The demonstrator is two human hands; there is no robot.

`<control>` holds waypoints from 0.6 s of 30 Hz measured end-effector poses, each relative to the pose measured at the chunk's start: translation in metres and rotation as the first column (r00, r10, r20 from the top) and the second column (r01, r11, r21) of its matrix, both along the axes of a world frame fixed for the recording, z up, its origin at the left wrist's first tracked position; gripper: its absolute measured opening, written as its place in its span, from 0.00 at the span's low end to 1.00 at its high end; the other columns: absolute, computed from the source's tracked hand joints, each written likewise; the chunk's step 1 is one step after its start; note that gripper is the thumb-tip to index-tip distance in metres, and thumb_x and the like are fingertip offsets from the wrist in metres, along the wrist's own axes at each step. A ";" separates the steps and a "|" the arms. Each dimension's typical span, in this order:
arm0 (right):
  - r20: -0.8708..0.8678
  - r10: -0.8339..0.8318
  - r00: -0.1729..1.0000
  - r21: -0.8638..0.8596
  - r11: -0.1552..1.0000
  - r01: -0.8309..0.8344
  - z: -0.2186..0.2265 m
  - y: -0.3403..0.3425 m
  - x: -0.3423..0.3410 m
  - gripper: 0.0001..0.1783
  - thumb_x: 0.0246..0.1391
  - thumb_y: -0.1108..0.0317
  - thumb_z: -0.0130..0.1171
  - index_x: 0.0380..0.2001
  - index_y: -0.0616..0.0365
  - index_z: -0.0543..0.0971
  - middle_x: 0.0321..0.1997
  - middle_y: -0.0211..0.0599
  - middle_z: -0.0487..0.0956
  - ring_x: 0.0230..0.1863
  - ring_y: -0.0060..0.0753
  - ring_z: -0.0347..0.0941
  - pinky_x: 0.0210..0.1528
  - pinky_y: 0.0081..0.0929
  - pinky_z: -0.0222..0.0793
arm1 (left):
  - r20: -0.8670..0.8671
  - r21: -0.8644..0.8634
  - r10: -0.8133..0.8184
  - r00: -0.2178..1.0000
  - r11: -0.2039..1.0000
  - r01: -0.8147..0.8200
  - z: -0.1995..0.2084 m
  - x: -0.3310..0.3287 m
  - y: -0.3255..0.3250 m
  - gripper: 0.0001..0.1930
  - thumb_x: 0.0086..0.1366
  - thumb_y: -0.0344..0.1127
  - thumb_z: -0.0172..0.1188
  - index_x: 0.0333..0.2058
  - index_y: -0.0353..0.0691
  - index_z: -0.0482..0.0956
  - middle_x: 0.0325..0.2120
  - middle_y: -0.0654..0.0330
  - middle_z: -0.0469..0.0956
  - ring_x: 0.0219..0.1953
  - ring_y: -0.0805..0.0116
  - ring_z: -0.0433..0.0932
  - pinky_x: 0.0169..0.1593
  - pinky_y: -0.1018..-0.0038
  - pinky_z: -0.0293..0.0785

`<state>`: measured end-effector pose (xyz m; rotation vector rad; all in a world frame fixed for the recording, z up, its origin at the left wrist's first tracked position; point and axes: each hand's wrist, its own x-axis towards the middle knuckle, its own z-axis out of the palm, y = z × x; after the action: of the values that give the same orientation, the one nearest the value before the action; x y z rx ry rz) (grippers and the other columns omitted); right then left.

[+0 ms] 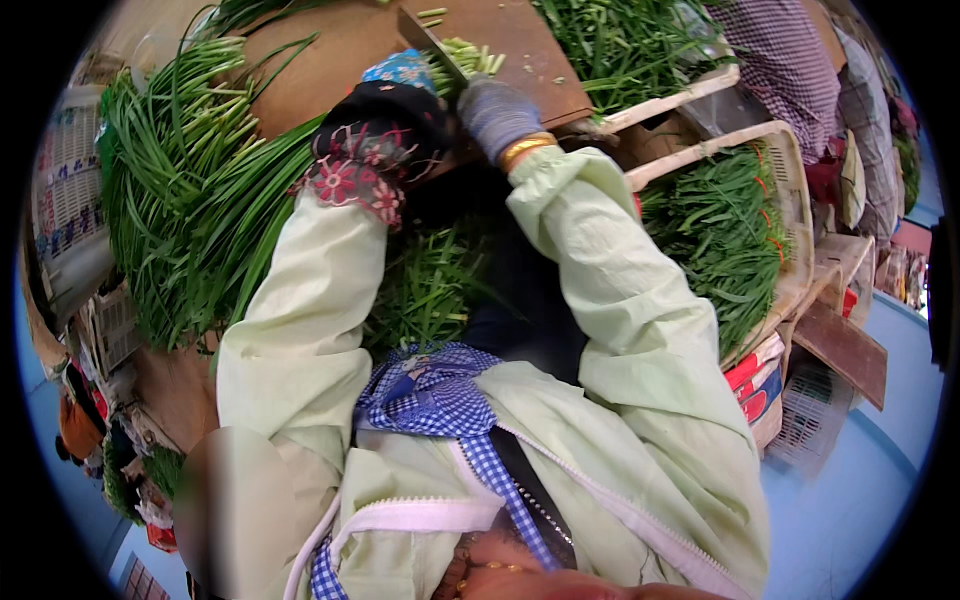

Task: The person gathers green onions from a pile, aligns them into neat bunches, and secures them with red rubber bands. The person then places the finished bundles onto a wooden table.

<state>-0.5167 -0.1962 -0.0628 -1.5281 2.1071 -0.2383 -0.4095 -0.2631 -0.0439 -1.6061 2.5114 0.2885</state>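
A knife (pixel 430 42) with a broad dark blade is in my right hand (pixel 497 115), which wears a grey knit glove and has its fingers closed round the handle. The blade crosses the pale stems of a bunch of garlic chives (pixel 478 58) on the brown cutting board (pixel 530 50). My left hand (pixel 402 72), in a blue patterned glove, closes over that bunch just left of the blade; its fingers are mostly hidden. Long green leaves (pixel 235 215) trail from under my left wrist toward me. A few short cut stems (pixel 432 16) lie beyond the blade.
More garlic chives (pixel 190 90) are heaped left of the board. At the right stand a white crate (pixel 690 97) of loose greens and a nearer crate (pixel 795 190) of chives tied with orange bands. Greens (pixel 425 290) also lie below my wrists. A grey basket (pixel 810 415) sits lower right.
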 end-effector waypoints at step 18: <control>-0.336 -0.058 0.940 -0.161 0.987 0.003 -0.005 -0.058 -0.123 0.15 0.51 0.65 0.42 0.34 0.58 0.77 0.35 0.51 0.77 0.37 0.49 0.75 0.38 0.39 0.72 | -0.062 0.228 0.049 0.997 0.973 -0.033 0.030 0.008 0.011 0.29 0.43 0.49 0.64 0.42 0.38 0.69 0.39 0.49 0.74 0.44 0.52 0.73 0.47 0.64 0.69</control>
<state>-0.6397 -0.2543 -0.0674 -1.7326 2.4308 -0.1644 -0.4018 -0.2521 -0.0141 -1.5827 2.3911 0.6207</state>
